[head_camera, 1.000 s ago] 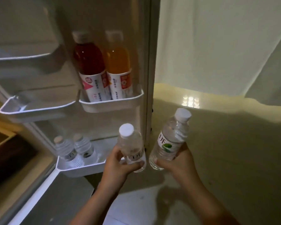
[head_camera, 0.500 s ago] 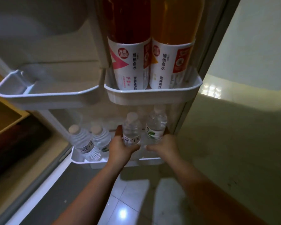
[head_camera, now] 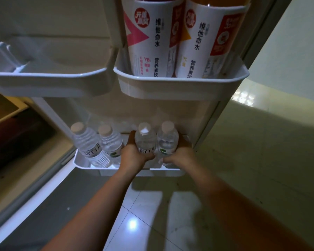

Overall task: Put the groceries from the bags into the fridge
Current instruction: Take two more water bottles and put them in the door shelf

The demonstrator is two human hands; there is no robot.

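Two small clear water bottles with white caps stand side by side in the bottom door shelf (head_camera: 91,167) of the open fridge door. My left hand (head_camera: 134,156) is wrapped around the left water bottle (head_camera: 145,138). My right hand (head_camera: 179,153) grips the right water bottle (head_camera: 167,138), which carries a green mark on its label. Both bottles are upright, their bases down inside the shelf behind its front wall. Two more water bottles (head_camera: 91,144) lean in the left part of the same shelf.
Above, a door bin (head_camera: 179,87) holds a red drink bottle (head_camera: 149,38) and an orange drink bottle (head_camera: 203,40). An unfilled bin (head_camera: 43,82) hangs to its left. Tiled floor (head_camera: 134,223) lies below, a pale wall (head_camera: 279,142) to the right.
Both hands carried their bottles from in front of the door down into the bottom shelf. My head moved closer and lower, so the shelves loom larger.
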